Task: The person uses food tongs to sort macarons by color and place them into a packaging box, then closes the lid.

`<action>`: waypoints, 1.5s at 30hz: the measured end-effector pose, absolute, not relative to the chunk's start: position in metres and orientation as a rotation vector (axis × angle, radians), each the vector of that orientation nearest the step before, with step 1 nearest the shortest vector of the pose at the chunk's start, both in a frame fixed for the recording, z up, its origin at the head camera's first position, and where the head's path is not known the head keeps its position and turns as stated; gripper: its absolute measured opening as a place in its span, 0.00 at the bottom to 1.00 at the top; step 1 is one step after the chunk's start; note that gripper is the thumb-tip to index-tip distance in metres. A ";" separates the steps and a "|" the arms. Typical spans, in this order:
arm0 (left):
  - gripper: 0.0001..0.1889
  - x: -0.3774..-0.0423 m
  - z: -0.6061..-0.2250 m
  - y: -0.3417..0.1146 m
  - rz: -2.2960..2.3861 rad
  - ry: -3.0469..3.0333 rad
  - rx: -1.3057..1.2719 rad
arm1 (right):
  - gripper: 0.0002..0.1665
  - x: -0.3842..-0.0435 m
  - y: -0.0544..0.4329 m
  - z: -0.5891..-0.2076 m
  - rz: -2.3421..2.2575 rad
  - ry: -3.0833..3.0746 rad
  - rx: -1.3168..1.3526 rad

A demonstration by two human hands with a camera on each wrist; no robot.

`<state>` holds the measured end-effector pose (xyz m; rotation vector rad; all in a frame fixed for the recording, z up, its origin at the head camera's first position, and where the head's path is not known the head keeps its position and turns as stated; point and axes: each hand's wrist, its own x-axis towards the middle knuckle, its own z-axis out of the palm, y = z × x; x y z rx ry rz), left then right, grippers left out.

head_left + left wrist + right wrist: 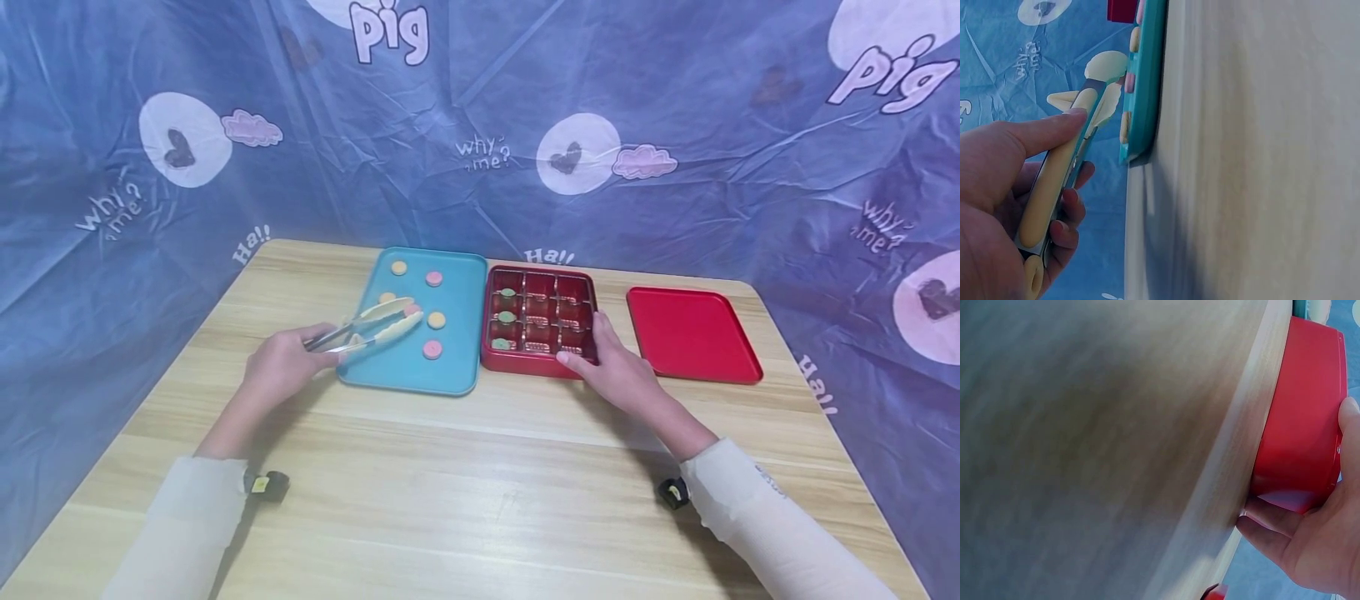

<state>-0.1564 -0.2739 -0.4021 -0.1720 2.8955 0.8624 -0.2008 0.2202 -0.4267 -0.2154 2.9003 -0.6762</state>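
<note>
My left hand (pixel 283 363) grips a pair of tongs (pixel 1054 181) with cream tips and handle grips, thumb along the upper arm. The tong tips reach over the blue tray (pixel 405 377), on either side of a pink macaron (pixel 412 309). Yellow macarons (pixel 437 320) and other pink macarons (pixel 431 349) lie spread on the tray. My right hand (pixel 618 367) holds the near right corner of a red box (pixel 1304 412), thumb at the front rim and fingers at the right side. Inside the box is a clear divided insert, with green macarons (pixel 506 317) in its left column.
A flat red lid (pixel 693 333) lies to the right of the box on the wooden table (pixel 480 500). The tray and box stand side by side near the back edge. Behind the table hangs a blue printed cloth (pixel 420 133).
</note>
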 end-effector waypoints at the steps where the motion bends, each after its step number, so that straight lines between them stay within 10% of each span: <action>1: 0.39 -0.157 -0.401 -0.272 0.870 2.896 -0.168 | 0.66 -0.201 0.220 -0.427 -0.673 2.904 -0.216; 45: 0.37 -0.178 -0.376 -0.165 0.912 2.918 0.258 | 0.67 -0.200 0.220 -0.427 -0.673 2.905 -0.208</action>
